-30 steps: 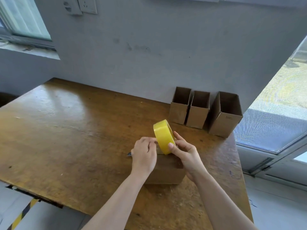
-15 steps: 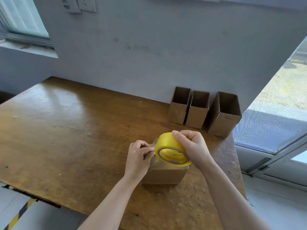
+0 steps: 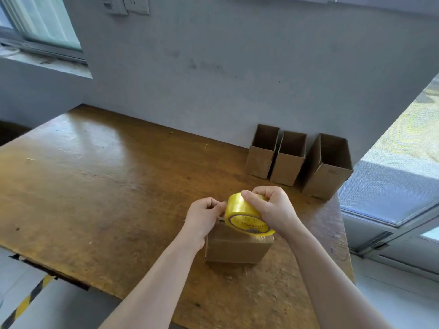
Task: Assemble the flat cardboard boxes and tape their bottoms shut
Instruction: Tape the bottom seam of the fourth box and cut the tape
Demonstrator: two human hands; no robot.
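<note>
My right grip (image 3: pixel 273 210) curls around the yellow tape roll (image 3: pixel 244 217) over the cardboard box (image 3: pixel 237 248) on the surface (image 3: pixel 95 186); my left grip (image 3: pixel 204 217) is curled beside it, hold unclear

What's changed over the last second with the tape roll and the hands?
The right hand tipped the yellow tape roll from on edge until its printed side faces the camera, grip now over the top, and shifted it slightly right over the box. The left hand stays curled at the box's left edge; what it pinches is unclear. The three open boxes behind are unmoved.
</note>
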